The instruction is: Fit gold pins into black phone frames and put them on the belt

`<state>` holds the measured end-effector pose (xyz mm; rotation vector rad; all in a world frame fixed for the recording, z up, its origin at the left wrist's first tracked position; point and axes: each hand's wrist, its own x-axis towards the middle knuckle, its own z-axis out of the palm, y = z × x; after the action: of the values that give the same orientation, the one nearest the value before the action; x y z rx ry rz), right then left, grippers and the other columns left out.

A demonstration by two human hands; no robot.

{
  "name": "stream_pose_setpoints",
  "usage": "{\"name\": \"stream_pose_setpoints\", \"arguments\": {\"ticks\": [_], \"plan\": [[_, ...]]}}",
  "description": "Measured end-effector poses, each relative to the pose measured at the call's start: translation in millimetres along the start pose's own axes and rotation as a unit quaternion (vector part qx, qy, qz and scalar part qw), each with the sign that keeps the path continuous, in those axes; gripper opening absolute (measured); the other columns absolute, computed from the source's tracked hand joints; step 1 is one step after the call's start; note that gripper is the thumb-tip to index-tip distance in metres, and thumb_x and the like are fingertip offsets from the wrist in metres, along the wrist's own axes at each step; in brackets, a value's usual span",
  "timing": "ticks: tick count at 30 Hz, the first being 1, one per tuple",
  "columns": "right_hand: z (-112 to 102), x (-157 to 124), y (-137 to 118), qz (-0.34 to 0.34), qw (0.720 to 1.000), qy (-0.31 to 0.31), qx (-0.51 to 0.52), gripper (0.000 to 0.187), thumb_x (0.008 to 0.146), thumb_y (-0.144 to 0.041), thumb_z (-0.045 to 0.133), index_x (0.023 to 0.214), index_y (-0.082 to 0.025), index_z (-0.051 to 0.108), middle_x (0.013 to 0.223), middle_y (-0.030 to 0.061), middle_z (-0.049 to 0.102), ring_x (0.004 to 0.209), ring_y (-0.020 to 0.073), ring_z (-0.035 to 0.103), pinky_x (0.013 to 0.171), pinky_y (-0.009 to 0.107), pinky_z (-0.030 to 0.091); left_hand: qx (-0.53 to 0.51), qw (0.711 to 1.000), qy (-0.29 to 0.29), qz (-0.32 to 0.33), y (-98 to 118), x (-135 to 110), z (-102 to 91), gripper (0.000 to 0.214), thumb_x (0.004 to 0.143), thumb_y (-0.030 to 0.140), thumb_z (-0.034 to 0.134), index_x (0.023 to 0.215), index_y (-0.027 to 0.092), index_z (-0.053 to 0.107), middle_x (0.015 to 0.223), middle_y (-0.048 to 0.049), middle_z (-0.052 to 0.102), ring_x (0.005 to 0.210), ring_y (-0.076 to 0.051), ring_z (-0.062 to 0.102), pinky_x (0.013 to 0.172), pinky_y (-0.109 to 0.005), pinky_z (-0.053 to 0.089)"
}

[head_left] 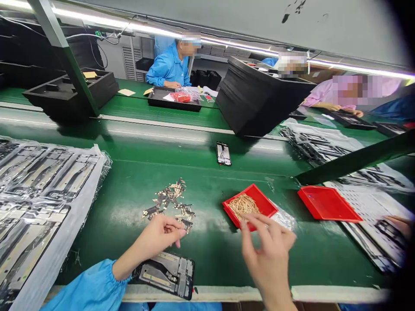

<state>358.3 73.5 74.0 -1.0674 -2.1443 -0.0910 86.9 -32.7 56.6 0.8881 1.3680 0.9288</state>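
- Fingers of the left hand (162, 233) are bent inward, with the thumb brought close to their tips, above the near side of the loose parts; whether anything is pinched cannot be told.
- On the right hand (272, 250), thumb and forefinger are bent over the near side of a red tray (267, 206), the other fingers being partly spread; whether a piece is pinched is hidden by blur.
- Below the left wrist, by the near bench edge, a phone frame (185, 268) is laid flat. Its long axis is pointed mostly left to right, the right end angled slightly nearer; it was probably placed there to be worked on squarely before the body.
- Beyond the left hand, small black-and-gold parts (168, 196) are scattered in clusters, pointed many ways, presumably so that single ones can be picked up easily.
- Thin golden pieces (243, 205) are heaped inside the red tray, seemingly so that straying is prevented.
- At left, wrapped frames (48, 172) are set out in rows, their long axes slanted from near left to far right.
- At right, a second red tray (330, 203) is placed near another person's hand (401, 224).
- Farther off, a phone unit (223, 153) is laid with its long axis near to far; beyond it, black trays (259, 97) are stacked.
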Motion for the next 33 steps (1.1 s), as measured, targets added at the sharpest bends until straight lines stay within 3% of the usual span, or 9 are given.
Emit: {"name": "stream_pose_setpoints", "arguments": {"ticks": [3,6,12,16,20,25,29,31,33], "plan": [[-2.6,-11.1,-44.0,-0.121,0.979,-0.1,0.132,0.021,0.107,-0.018,0.061,0.123,-0.026,0.072,0.112,0.0071,0.076,0.106,0.0265,0.061,0.096,0.043,0.042,0.01,0.999,-0.034,-0.023,2.2,-5.4,16.3,0.044,0.084,0.053,0.076,0.091,0.01,0.084,0.063,-0.0053,0.072,0.053,-0.013,0.052,0.058,-0.025,0.039],[5.6,-27.1,-63.9,-0.11,0.975,-0.136,0.135,0.021,0.109,-0.02,0.059,0.124,-0.027,0.073,0.114,0.0073,0.078,0.107,0.0279,0.06,0.095,0.044,0.04,0.032,0.998,-0.046,-0.013,0.7,-10.4,24.5,0.041,0.088,0.049,0.07,0.087,0.01,0.083,0.059,-0.0033,0.066,0.053,-0.013,0.047,0.056,-0.025,0.035],[22.0,-49.0,-57.4,-0.127,0.97,-0.158,0.136,0.023,0.109,-0.016,0.056,0.119,-0.026,0.074,0.106,0.0072,0.079,0.108,0.027,0.062,0.095,0.045,0.041,0.169,0.984,-0.012,0.055,-7.6,-16.8,28.2,0.03,0.093,0.036,0.068,0.082,0.013,0.084,0.054,0.003,0.051,0.055,-0.012,0.034,0.057,-0.027,0.026],[14.4,-44.4,-57.6,-0.129,0.974,-0.133,0.13,0.028,0.108,-0.01,0.054,0.12,-0.025,0.074,0.102,0.0061,0.079,0.104,0.0259,0.063,0.093,0.045,0.039,0.194,0.98,0.003,0.051,-8.7,-15.7,29.9,0.03,0.094,0.03,0.064,0.075,0.014,0.081,0.052,0.005,0.043,0.056,-0.012,0.029,0.059,-0.028,0.025],[7.7,-37.1,-61.6,-0.165,0.97,-0.13,0.12,0.027,0.106,-0.009,0.059,0.125,-0.024,0.072,0.105,0.0052,0.08,0.102,0.0253,0.063,0.092,0.043,0.039,0.199,0.979,-0.011,0.048,-3.1,-15.4,29.7,0.032,0.092,0.022,0.06,0.061,0.016,0.068,0.053,0.0071,0.031,0.056,-0.011,0.024,0.056,-0.028,0.021],[19.3,-44.7,-69.2,-0.143,0.973,-0.127,0.131,0.024,0.11,-0.012,0.052,0.118,-0.023,0.073,0.103,0.0058,0.08,0.104,0.0267,0.063,0.095,0.044,0.038,0.242,0.967,-0.018,0.081,3.5,-18.0,30.5,0.027,0.089,0.014,0.061,0.063,0.017,0.069,0.052,0.0077,0.033,0.053,-0.01,0.026,0.056,-0.027,0.024],[20.9,-36.6,-44.5,-0.167,0.972,-0.13,0.101,0.017,0.107,-0.014,0.059,0.116,-0.023,0.071,0.104,0.0049,0.08,0.102,0.0252,0.065,0.093,0.042,0.04,0.231,0.969,-0.012,0.083,0.1,-21.2,29.4,0.022,0.09,0.019,0.063,0.075,0.016,0.08,0.053,0.0045,0.05,0.052,-0.011,0.037,0.057,-0.027,0.028],[17.0,-24.0,-16.5,-0.143,0.985,-0.082,0.055,0.012,0.105,-0.018,0.064,0.113,-0.023,0.072,0.1,0.0058,0.08,0.097,0.0261,0.065,0.089,0.042,0.041,0.182,0.982,-0.013,0.053,-4.0,-23.0,26.6,0.023,0.091,0.024,0.064,0.079,0.015,0.082,0.057,0.0009,0.061,0.053,-0.013,0.048,0.058,-0.026,0.034],[13.0,-11.9,11.2,-0.072,0.997,-0.015,-0.019,0.013,0.105,-0.024,0.063,0.111,-0.023,0.074,0.099,0.0094,0.079,0.096,0.0298,0.064,0.087,0.044,0.042,0.105,0.994,-0.023,0.007,-9.2,-24.4,22.8,0.025,0.091,0.032,0.067,0.084,0.014,0.082,0.063,-0.003,0.07,0.057,-0.015,0.058,0.061,-0.026,0.042]]}}
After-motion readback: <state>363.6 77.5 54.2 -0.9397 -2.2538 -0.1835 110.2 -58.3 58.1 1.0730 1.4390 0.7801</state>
